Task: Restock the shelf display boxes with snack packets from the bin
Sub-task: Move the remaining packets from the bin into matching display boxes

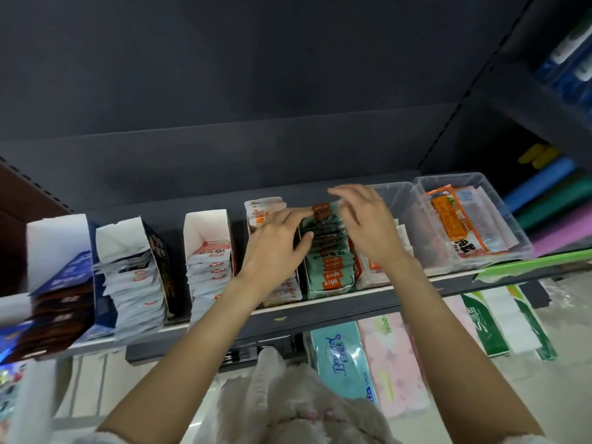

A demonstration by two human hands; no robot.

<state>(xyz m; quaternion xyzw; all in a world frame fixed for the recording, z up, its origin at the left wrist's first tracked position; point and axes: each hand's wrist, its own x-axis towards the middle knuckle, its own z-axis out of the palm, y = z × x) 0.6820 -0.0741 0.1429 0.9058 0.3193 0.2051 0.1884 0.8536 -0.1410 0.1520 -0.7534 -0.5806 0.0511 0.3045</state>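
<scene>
Green snack packets stand filed in a display box on the dark shelf, the row running front to back. Left hand rests against the box's left side, fingers extended over the rear packets. Right hand hovers just right of the row, fingers relaxed, holding nothing. Farther right, a clear plastic bin holds orange packets, nearer the right hand.

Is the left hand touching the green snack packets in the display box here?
Touching. The head view shows the left hand laid against the row of green packets, its thumb pressed on their left edge and its fingertips on the rear packets. The right hand hovers above, blurred.
</scene>
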